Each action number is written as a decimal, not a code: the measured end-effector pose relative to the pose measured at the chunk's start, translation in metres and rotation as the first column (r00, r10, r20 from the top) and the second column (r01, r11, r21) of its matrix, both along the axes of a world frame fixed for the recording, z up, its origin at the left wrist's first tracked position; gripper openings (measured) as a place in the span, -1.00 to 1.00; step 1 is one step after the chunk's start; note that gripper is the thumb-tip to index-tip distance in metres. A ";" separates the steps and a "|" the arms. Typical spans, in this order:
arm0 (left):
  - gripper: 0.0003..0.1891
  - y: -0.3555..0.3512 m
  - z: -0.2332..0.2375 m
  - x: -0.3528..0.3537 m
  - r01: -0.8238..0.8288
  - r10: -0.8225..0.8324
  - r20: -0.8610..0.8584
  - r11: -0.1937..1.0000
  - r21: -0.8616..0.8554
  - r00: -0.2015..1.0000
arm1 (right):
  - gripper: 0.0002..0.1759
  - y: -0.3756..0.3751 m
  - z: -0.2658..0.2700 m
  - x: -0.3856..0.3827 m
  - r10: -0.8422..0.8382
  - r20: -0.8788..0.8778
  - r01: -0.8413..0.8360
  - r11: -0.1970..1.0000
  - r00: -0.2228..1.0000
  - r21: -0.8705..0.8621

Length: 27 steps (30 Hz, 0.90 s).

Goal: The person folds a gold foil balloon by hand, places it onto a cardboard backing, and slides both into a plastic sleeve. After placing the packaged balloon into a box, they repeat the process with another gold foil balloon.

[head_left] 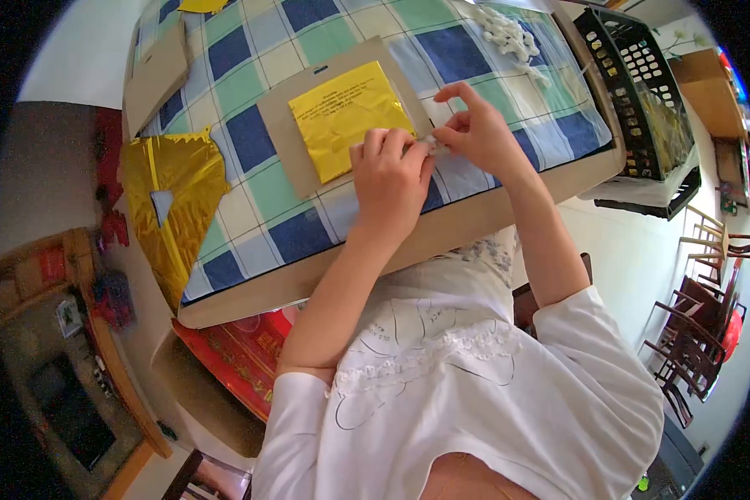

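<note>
A grey-brown card (pixel 278 127) with a slot near its top edge lies on the checked cloth (pixel 275 235). On it is a yellow packet (pixel 342 112) printed with small text. My left hand (pixel 389 179) rests over the packet's lower right corner, its fingers bent and pressed together. Close beside it, my right hand (pixel 477 129) pinches a small whitish thing (pixel 429 140) between thumb and a finger at the card's right edge, with its index finger raised. The small thing is too tiny to make out, and both hands meet at it.
Gold foil sheet (pixel 179 208) hangs over the table's left edge, near another grey-brown card (pixel 157 75). White stringy material (pixel 508 37) lies at the far right. A black plastic crate (pixel 629 92) stands beyond the table's right edge. Wooden chairs (pixel 692 333) are further right.
</note>
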<state>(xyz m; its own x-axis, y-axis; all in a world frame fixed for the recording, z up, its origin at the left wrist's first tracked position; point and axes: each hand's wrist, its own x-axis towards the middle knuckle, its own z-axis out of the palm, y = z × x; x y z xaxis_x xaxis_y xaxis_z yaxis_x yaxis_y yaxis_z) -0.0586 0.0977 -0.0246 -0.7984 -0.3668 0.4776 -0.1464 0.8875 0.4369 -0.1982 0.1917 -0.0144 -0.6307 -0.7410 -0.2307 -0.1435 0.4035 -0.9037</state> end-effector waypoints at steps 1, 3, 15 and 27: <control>-0.80 0.001 -0.001 -0.003 0.000 0.000 0.013 1.000 -0.009 1.000 | -0.59 0.000 0.000 0.001 -0.005 0.035 0.005 1.000 0.999 -0.008; -0.82 0.002 -0.003 -0.008 0.002 -0.001 0.040 1.000 -0.028 0.999 | -0.64 -0.001 0.001 0.002 -0.018 0.066 0.018 1.000 0.998 0.004; -0.83 0.008 -0.003 -0.007 -0.029 0.031 0.055 0.999 -0.044 0.998 | -0.69 -0.001 0.007 0.006 -0.003 -0.090 0.007 0.999 0.996 0.048; -0.84 0.009 -0.008 -0.020 0.025 -0.020 0.059 0.997 -0.078 0.998 | -0.79 0.001 -0.007 0.003 -0.038 0.010 0.038 0.999 0.999 -0.037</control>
<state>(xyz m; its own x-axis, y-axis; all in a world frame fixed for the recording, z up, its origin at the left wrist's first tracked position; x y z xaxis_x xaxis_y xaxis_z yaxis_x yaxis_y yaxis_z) -0.0790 0.1067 -0.0329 -0.8331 -0.3115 0.4570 -0.1489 0.9221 0.3571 -0.1952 0.1926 -0.0212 -0.6565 -0.7248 -0.2091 -0.1207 0.3745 -0.9193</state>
